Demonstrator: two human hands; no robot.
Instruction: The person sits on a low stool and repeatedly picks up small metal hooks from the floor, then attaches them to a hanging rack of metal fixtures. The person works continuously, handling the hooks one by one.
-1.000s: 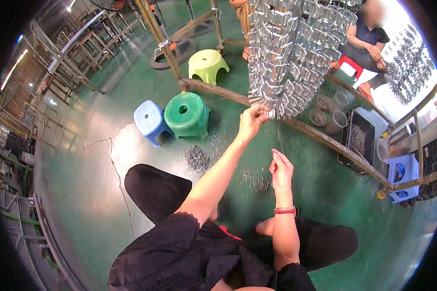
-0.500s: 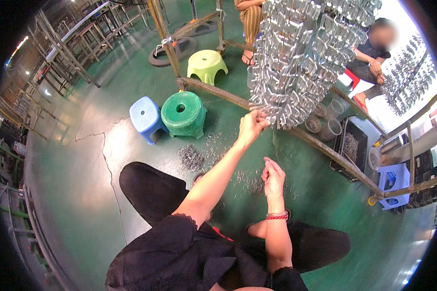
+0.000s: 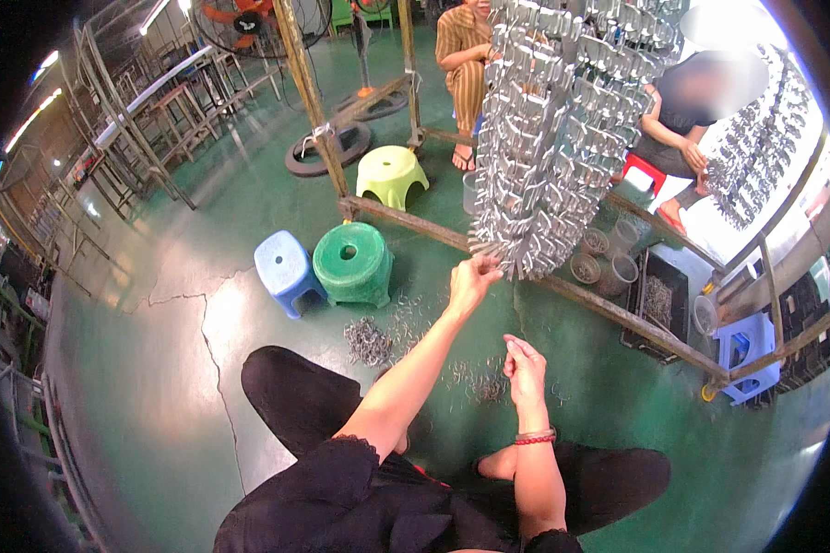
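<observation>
Reaching left hand to lower edge of hanging metal clips. Holding right hand, partly curled, near scattered metal pieces. Cannot tell if pinching anything with either.

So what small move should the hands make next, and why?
Perhaps raise the right hand toward the left hand: the left is at the bottom edge of the hanging metal pieces, while the right is lower, apart from them, fingertips drawn together. Whether it pinches a piece is too small to tell.
</observation>
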